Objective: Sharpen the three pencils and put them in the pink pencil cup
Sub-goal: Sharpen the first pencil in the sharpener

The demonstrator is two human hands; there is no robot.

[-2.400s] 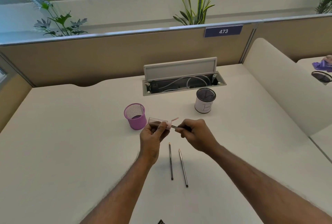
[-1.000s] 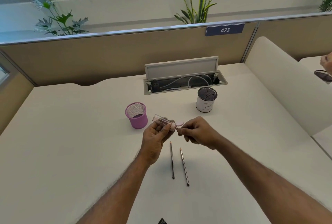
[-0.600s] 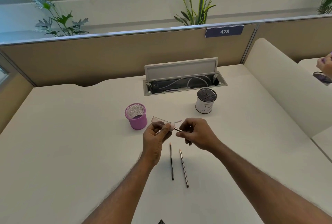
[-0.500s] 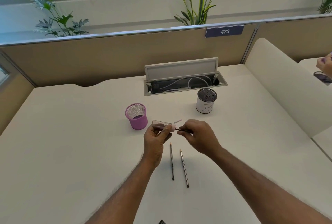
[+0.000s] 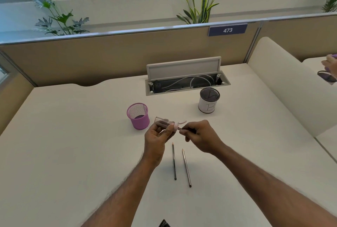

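Note:
My left hand [image 5: 156, 139] grips a clear sharpener [image 5: 164, 122] with a pink cap end, held above the desk. My right hand [image 5: 200, 135] pinches a dark pencil [image 5: 179, 128] whose tip is pushed into the sharpener's pink end; most of that pencil is hidden in my fingers. Two more pencils lie side by side on the desk below my hands, a dark one [image 5: 174, 161] and a brownish one [image 5: 186, 167], tips pointing away from me. The pink mesh pencil cup [image 5: 138, 115] stands upright just left of the sharpener.
A white cup with a black mesh top [image 5: 208, 100] stands to the right. Behind it is an open cable tray [image 5: 186, 81] in the desk [image 5: 73, 144]. A beige partition runs along the back. Another person's hand [image 5: 331, 66] shows at the right edge.
My hands have stayed together over the desk, the right one twisting the pencil in the sharpener while the sharpener tilts a little. The two pencils on the desk have not moved.

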